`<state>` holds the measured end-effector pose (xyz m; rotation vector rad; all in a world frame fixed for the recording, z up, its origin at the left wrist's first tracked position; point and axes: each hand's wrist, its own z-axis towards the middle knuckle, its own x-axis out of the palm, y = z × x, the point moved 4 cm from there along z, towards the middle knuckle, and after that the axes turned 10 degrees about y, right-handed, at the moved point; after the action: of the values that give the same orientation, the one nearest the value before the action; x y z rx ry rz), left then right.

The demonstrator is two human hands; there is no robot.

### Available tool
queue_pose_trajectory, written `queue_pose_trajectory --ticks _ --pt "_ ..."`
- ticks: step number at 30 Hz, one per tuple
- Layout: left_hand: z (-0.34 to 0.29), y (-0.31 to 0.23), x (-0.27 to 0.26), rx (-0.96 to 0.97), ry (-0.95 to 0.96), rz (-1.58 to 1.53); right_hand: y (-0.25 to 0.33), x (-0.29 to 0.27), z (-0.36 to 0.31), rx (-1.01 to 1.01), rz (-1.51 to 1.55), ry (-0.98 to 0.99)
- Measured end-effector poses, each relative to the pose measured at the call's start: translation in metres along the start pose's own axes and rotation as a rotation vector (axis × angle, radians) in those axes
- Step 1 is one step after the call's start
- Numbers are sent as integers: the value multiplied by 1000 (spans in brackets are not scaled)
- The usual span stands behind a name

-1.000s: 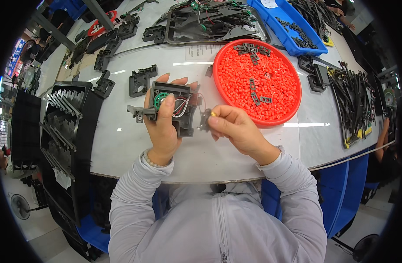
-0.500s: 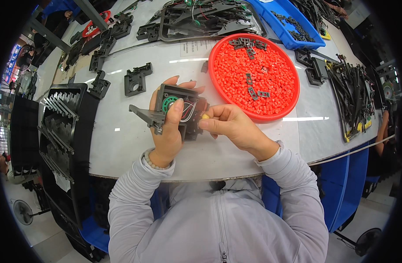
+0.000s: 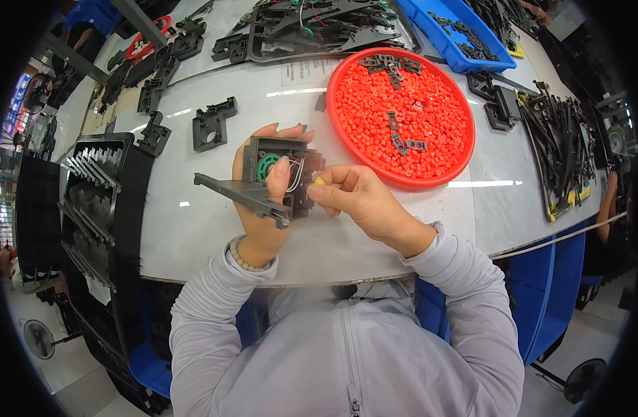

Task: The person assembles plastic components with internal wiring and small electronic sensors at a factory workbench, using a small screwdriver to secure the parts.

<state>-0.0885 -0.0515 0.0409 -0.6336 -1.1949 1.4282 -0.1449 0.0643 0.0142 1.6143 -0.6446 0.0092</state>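
Observation:
My left hand [image 3: 260,229] is wrapped round a dark grey plastic housing [image 3: 284,144], its thumb pressed on the inside. A green ring-shaped part [image 3: 264,167] sits within, beside thin white wires [image 3: 296,179]. From the housing's lower left a long dark arm [image 3: 228,188] sticks out to the left. At the right side of the housing, my right hand [image 3: 374,208] is closed in a pinch on a small yellow piece [image 3: 319,181]. Fingertips hide most of that piece, so its kind does not show. The part of the housing behind my fingers is hidden too.
A round red tray [image 3: 463,156] of small red caps, with several dark clips on top, stands right of my hands. Another housing part [image 3: 211,126] lies behind to the left. A black rack [image 3: 131,201] borders the left, and a blue bin [image 3: 465,66] sits far right.
The long arm on the housing has swung lower and reaches further left and toward me. My right hand has shifted slightly left, still pinching the yellow piece.

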Motion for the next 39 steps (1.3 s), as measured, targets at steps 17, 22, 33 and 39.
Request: queue_pose_trajectory --ticks 17,22,33,39 --pt "-3 4 3 -15 -125 -179 -9 6 4 -123 17 -68" --pt "-1 4 3 -61 -91 -153 -4 0 2 -10 49 9" --pt "-2 5 2 -61 -40 -59 -9 2 0 2 93 -9" --pt "-3 7 6 -56 -81 -64 -10 5 -1 -86 199 -67"
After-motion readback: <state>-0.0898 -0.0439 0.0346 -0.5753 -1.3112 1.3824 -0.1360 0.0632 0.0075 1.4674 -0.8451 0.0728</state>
